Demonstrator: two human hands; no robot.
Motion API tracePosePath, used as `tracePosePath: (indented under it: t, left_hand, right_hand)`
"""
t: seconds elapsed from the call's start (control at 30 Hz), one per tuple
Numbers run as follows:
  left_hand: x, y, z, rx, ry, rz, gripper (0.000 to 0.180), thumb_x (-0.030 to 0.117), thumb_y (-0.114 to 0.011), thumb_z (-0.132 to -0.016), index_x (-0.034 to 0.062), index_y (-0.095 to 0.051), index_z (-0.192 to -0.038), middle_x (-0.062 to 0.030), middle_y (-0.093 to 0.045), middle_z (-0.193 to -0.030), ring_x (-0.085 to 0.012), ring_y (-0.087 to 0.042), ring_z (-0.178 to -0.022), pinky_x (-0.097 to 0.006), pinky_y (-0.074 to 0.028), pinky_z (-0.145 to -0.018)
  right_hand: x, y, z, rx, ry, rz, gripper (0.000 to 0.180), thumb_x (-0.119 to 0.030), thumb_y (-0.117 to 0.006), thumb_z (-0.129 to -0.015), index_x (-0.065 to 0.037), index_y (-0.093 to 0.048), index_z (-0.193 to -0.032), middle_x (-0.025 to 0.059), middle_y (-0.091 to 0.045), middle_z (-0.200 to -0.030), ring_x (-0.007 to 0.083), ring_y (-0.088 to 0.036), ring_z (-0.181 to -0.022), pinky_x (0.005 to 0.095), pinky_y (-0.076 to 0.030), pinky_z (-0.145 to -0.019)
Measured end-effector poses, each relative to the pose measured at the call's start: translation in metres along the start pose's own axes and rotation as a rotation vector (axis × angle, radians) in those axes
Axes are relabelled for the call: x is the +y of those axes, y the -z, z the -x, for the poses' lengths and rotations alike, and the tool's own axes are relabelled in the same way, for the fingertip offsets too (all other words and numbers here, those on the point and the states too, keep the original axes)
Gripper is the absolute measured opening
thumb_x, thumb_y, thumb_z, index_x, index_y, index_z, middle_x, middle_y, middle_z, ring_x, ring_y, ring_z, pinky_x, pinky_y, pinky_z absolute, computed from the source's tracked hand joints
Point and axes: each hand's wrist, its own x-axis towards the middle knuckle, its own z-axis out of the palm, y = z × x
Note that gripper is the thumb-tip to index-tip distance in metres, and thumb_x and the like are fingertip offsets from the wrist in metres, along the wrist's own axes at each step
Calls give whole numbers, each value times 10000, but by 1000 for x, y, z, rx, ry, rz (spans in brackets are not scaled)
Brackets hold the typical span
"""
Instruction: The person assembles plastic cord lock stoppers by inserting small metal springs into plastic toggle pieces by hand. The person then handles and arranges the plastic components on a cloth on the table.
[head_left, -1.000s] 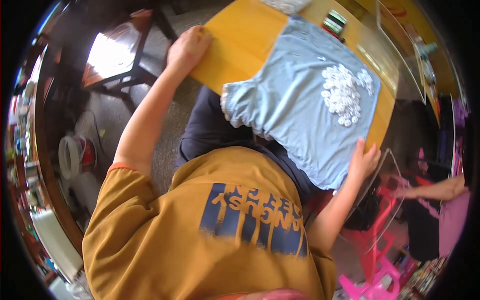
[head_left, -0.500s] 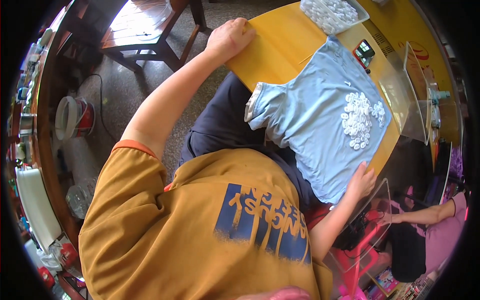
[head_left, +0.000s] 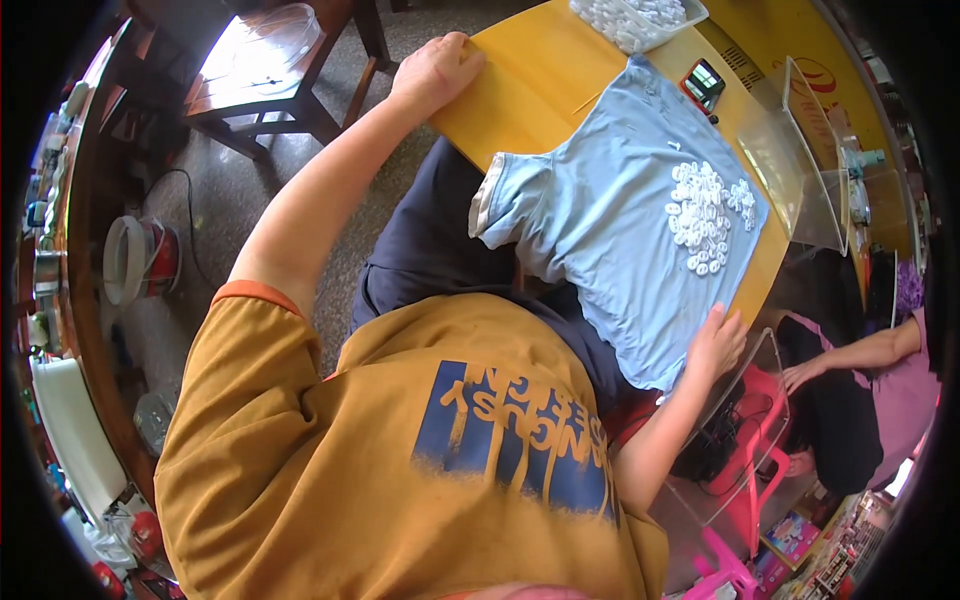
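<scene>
My left hand (head_left: pixel 438 72) rests on the left corner of a yellow tabletop (head_left: pixel 530 75), thumb and fingers apart. At the near right edge of the table lies my right hand (head_left: pixel 715 342), beside the lower edge of a light blue T-shirt (head_left: pixel 610 200); its fingers are parted and nothing shows in them. The shirt is spread over the tabletop, its sleeve hanging over the near edge. A pile of small white plastic pieces (head_left: pixel 700 215) sits on the shirt, with a smaller cluster (head_left: pixel 741 200) of white bits to its right.
A clear tub (head_left: pixel 690 14) of white pieces stands at the far edge, near a phone (head_left: pixel 702 85). Clear plastic panels (head_left: pixel 800 170) stand on the right. Another person's hand (head_left: pixel 803 372) is beside a pink chair (head_left: pixel 765 440). Left are a wooden chair (head_left: pixel 260 70) and a bucket (head_left: pixel 125 260).
My view has shifted slightly, so the table and shirt sit further left and higher. Both my hands stay at the table. The other person's arm has changed position, and that hand shows more clearly.
</scene>
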Motion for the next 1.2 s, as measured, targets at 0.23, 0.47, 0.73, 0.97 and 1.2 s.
tracePosePath:
  t: [0.23,0.47,0.73,0.97,1.2]
  left_hand:
    - [3,-2,-4,-75,1,-29,524,465,-439,-839,69,-497,-1177,-193,-589,-1091,-330,-553,-1036,-396,-442,-868]
    - [6,8,-7,-226,36,-63,505,431,-363,-859,97,-468,-1223,-196,-590,-1088,-349,-560,-1018,-427,-448,-854]
    - [-5,12,-10,-248,-45,-25,562,429,-379,-866,85,-397,-1310,-244,-583,-1065,-379,-553,-1010,-434,-431,-875]
    - [-10,10,-12,-242,-108,-7,572,429,-395,-870,73,-382,-1318,-267,-578,-1043,-393,-551,-998,-438,-426,-868]
    - [1,21,-15,-322,-72,11,577,412,-402,-880,32,-369,-1313,-300,-573,-990,-418,-558,-942,-455,-438,-810]
  right_hand:
    - [1,1,0,-21,6,-13,613,-480,-313,-913,-46,-343,-1346,222,-275,-1406,368,-237,-1307,470,-178,-1063]
    - [-6,4,2,-32,-17,22,610,-464,-294,-923,-40,-315,-1361,218,-247,-1421,361,-219,-1318,462,-163,-1071]
    - [-7,7,9,-45,24,45,601,-444,-295,-929,-18,-321,-1353,229,-273,-1405,372,-242,-1304,446,-183,-1070]
    - [-2,4,6,-14,44,36,577,-416,-323,-929,8,-357,-1319,247,-301,-1380,385,-268,-1285,455,-203,-1061]
    - [-6,9,-1,61,129,65,548,-365,-354,-922,54,-392,-1273,274,-360,-1327,409,-322,-1245,453,-238,-1047]
